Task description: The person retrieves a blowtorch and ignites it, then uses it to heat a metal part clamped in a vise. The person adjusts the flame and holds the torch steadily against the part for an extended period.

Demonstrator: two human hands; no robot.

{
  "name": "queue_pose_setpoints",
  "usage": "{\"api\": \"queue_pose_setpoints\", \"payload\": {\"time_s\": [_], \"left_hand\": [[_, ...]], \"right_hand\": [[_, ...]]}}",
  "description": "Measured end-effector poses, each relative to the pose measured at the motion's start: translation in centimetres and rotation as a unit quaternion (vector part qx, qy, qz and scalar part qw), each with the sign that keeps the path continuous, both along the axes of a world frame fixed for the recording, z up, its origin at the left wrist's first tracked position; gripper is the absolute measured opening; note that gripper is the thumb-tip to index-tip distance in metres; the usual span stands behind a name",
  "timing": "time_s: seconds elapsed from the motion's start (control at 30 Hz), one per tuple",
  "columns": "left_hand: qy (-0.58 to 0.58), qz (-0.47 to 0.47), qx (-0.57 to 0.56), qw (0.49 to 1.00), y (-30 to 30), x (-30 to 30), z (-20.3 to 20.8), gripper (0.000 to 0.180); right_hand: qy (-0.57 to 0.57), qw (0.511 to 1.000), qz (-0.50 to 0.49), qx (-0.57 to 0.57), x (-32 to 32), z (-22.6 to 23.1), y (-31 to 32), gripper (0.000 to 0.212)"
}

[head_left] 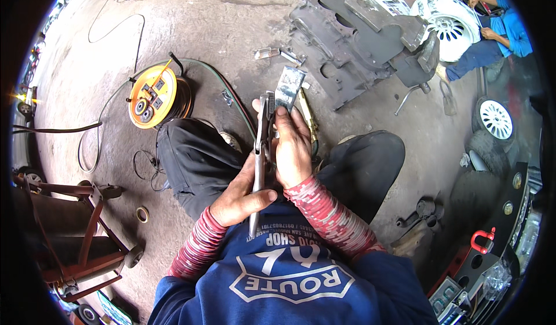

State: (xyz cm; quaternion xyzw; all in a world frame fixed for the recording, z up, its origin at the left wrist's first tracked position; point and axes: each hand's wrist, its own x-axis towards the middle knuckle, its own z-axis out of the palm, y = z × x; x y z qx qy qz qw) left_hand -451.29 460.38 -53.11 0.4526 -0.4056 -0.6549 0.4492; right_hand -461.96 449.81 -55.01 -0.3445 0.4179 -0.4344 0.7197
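Note:
My left hand [236, 202] is closed round the handles of a pair of steel pliers [260, 157], held upright between my knees with the toothed jaws pointing away from me. My right hand [293, 154] pinches a flat, scuffed metal plate [291, 85] by its near end, thumb on top. The plate sits just right of the jaws; whether they touch it, I cannot tell. Beyond my right fingers lies a brass gas torch [308, 115], partly hidden by my hand. Small metal offcuts [267, 53] rest on the concrete farther out.
An orange cable reel [153, 97] stands at left, with hoses [223, 81] curving past it. Large dark metal plates [353, 41] lie ahead. A red-framed trolley [87, 232] is at lower left. At far right, a co-worker [492, 41] sits by a white wheel [449, 29].

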Motion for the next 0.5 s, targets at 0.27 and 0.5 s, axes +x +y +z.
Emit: {"api": "queue_pose_setpoints", "payload": {"time_s": [0.27,0.5], "left_hand": [[-0.067,-0.064,0.092,0.991,0.3,0.0,0.8,0.089],[-0.037,-0.074,0.050,0.995,-0.8,-0.5,0.4,0.077]], "right_hand": [[-0.090,0.993,-0.036,-0.074,-2.9,2.2,-4.9,0.045],[-0.112,0.989,-0.014,-0.096,-2.9,2.8,-4.1,0.041]]}}
